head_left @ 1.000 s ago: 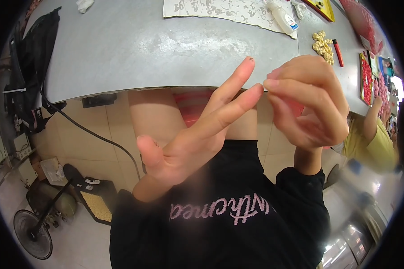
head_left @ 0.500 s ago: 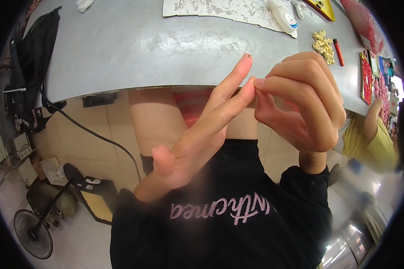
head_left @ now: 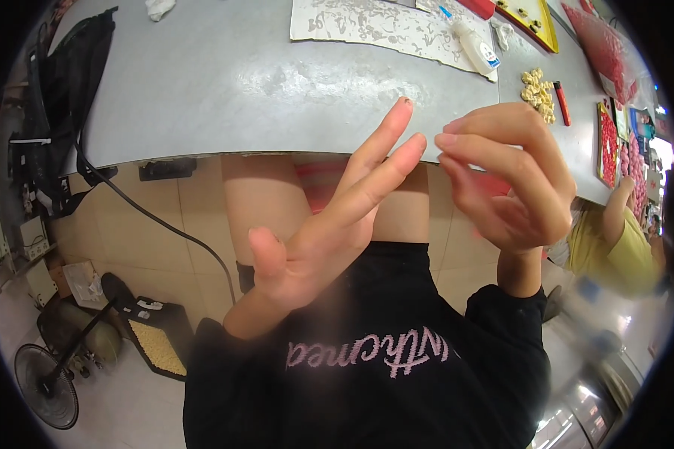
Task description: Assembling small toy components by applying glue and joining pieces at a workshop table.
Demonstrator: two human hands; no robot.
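Left hand [head_left: 326, 236] and right hand [head_left: 518, 179] have parted slightly.

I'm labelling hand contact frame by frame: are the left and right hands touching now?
Apart. The head view shows a narrow gap between the left hand and the right hand, with the grey table visible through it.

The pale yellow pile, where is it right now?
In the head view, the pale yellow pile is toward the upper right, on the grey table, just left of the red stick and beyond the right hand.
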